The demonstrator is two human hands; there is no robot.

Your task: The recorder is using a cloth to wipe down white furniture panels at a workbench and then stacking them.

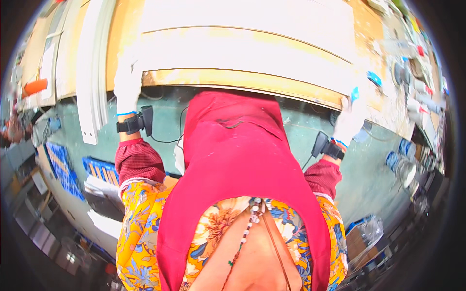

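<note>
A long white board (233, 60) lies lengthwise on the wooden workbench in front of me, washed out by glare. At its left end is my left hand (127, 87) in a white glove, touching the end or just beside it; its fingers are lost in the bright light. My right hand (350, 116), gloved too, rests at the bench edge by the board's right end. Its fingers are curled, and a small patch of blue shows at them; what they hold is unclear. Just beyond lies a small blue object (374, 78).
Long white strips (90, 72) jut over the bench's front edge at left, near an orange cylinder (35, 87). Bottles and tools (420, 92) crowd the right side. Blue crates (99, 169) stand on the green floor (364, 179) at lower left; clear containers (403, 160) stand at right.
</note>
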